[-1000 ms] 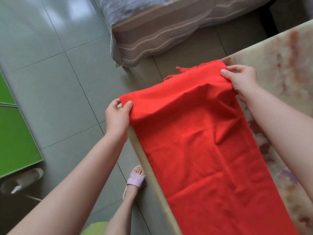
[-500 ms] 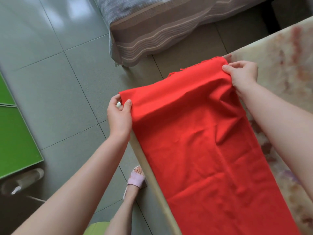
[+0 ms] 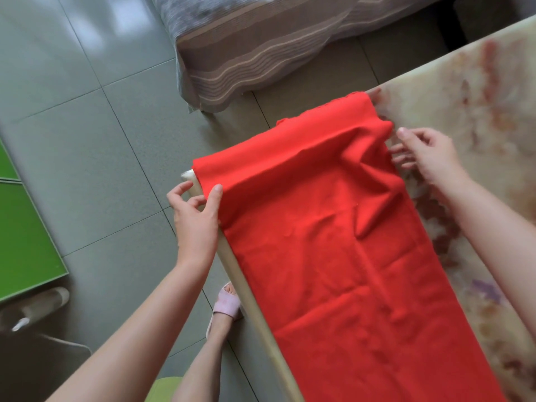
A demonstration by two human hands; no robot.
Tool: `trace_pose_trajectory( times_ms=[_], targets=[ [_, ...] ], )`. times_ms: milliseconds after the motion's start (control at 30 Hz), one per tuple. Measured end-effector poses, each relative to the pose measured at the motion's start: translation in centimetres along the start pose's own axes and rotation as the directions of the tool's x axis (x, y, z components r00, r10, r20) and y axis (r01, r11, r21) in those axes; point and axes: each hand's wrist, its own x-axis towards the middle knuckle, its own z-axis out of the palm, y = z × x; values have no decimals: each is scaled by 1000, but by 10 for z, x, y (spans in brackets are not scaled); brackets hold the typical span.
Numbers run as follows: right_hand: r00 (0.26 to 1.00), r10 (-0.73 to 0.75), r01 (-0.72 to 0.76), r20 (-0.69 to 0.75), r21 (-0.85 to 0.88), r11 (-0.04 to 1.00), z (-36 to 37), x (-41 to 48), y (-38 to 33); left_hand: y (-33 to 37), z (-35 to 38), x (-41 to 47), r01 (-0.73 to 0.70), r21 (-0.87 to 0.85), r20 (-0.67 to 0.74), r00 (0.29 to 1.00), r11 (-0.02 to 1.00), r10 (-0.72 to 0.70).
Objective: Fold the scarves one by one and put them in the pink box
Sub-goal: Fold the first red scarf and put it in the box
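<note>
- Red scarf (image 3: 333, 256) lies flat lengthwise along the left edge of the tabletop (image 3: 478, 82), reaching from the near edge of view up to the far left corner.
- Scarf's far end is doubled back on itself; the fold runs across the far left corner, w/ a bit of fringe peeking out behind it.
- Creases show mid-cloth, esp. near the far right side.
- L hand (image 3: 197, 221): thumb lies on the scarf's left edge by the fold, fingers curled beside the table's edge; can't tell if they pinch the cloth.
- R hand (image 3: 426, 155): fingers loose & spread, tips at the scarf's right edge just below the fold, thumb lifted clear; grips nothing.
- Tabletop has a pale blotchy floral cover.
- Beyond the table: bed (image 3: 261, 47) w/ striped grey-brown cover, grey tile floor (image 3: 87, 126).
- Floor, left: green panel (image 3: 23, 227).
- Below the L arm: foot in a pink slipper (image 3: 227, 303).
</note>
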Motion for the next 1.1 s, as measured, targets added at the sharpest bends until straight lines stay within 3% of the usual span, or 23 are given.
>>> trace_pose_trajectory(
  times_ms=[167, 367, 500, 633, 833, 933, 1000, 1100],
  targets=[
    [991, 45, -35, 126, -85, 996, -12, -36, 31, -9, 6, -21, 6, 23, -15, 1000, 1000, -6],
    [990, 95, -60, 106, -294, 954, -15, -42, 38, -19, 12, -35, 70, 127, -14, 998, 989, -69],
    [972, 118, -100, 202, -96, 990, -24, -57, 42, -29, 12, -47, -7, 119, 91, 996, 993, -4],
    [995, 56, -66, 82, 114, 991, -32, -64, 53, -28, 11, -50, -14, -17, 97, 995, 1000, 15],
    [999, 45, -43, 12, -130, 991, -39, -67, 72, -43, 16, -64, 173, -25, 162, 973, 985, -167],
    [997, 53, -37, 59, -234, 971, -42, -76, 77, -51, 18, -81, 298, -17, 236, 929, 955, -285],
    [988, 61, -26, 143, -235, 972, -46, -86, 83, -57, 18, -95, 263, 37, 259, 929, 964, -263],
    [959, 117, -95, 259, -97, 991, -55, -103, 85, -62, 17, -117, 165, 36, 237, 957, 986, -169]
  ],
)
